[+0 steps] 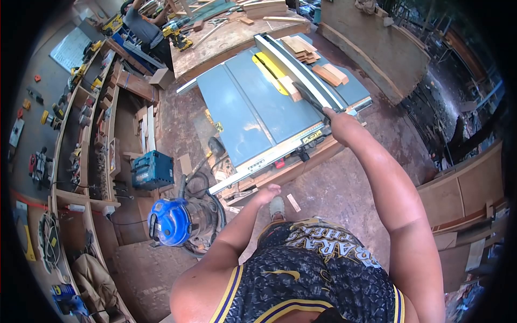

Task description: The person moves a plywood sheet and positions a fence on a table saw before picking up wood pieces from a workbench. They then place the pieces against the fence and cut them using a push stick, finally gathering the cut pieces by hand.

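You're gripping the black push stick (pixel 312 98) w/ R hand (pixel 342 127), fingers closed, prob. to stay clear of the yellow insert (pixel 269 71), while the wood block (pixel 291 89) is lying on the table saw (pixel 280 113) beside the fence (pixel 302 72), L hand (pixel 267 194) hanging low, finger spread unclear.

Right hand (pixel 340 124) gripping black push stick (pixel 311 97)

Right arm (pixel 396 202) stretched forward, right hand (pixel 344 128) curled closed, left arm (pixel 232 230) lower, left hand (pixel 267 194) loosely relaxed
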The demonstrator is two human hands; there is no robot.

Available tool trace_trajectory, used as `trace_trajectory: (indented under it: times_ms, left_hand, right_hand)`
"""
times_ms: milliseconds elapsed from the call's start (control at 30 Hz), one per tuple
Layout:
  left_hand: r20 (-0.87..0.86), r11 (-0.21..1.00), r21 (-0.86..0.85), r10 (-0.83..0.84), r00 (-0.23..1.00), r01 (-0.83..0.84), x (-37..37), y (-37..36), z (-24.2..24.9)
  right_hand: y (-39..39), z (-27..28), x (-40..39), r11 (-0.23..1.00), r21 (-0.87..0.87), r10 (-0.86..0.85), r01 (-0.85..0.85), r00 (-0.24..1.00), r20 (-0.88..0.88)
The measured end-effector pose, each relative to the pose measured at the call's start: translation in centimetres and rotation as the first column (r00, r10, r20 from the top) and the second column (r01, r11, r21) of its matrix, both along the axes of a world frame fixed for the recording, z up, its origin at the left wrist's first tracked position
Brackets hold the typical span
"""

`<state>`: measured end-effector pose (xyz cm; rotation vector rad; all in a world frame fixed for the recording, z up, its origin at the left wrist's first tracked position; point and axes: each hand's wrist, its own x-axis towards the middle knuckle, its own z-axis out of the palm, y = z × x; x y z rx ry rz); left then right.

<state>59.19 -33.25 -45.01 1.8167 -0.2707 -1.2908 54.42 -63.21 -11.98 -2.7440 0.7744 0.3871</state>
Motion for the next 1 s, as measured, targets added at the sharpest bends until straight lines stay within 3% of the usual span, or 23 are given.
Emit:
trace_trajectory:
  times_ms: [200, 333, 500, 600, 867, 967, 1000]
  left_hand:
    - [0.034, 0.999, 0.016, -0.05, 0.998, 0.049, 0.0, -0.5, -1.6]
    - [0.013, 1.0, 0.006, 0.024, 1.0, -0.024, 0.1, -2.1, -2.7]
    - [0.128, 1.0, 0.003, -0.002, 0.992, 0.001, 0.6, -3.4, -2.6]
    - [0.144, 0.999, -0.012, 0.036, 0.989, -0.035, 1.4, -3.7, -5.4]
    - [0.104, 0.992, 0.032, 0.115, 0.988, -0.118, 1.5, -4.0, -4.6]
    - [0.054, 0.993, 0.044, 0.105, 0.993, -0.107, 1.5, -3.9, -4.2]
    - [-0.041, 0.979, 0.058, 0.197, 0.98, -0.195, 1.4, -4.1, -4.0]
  right_hand:
    - [-0.2, 0.6, 1.0, 1.0, 0.017, 0.012, -0.012, 1.0, -0.017]
    - [-0.3, 0.3, 2.0, 1.0, 0.017, -0.002, 0.002, 1.0, -0.008]
    - [-0.9, -0.2, 3.1, 0.999, 0.047, -0.01, 0.01, 1.0, 0.002]
    - [-1.0, 0.1, 3.7, 0.997, 0.074, -0.022, 0.023, 1.0, -0.013]
    - [0.0, 1.5, 4.6, 0.996, 0.086, -0.026, 0.028, 0.999, -0.027]
    - [0.5, 2.7, 4.7, 0.995, 0.087, -0.035, 0.038, 0.999, -0.03]
    - [0.5, 2.9, 4.9, 0.993, 0.106, -0.05, 0.054, 0.998, -0.045]
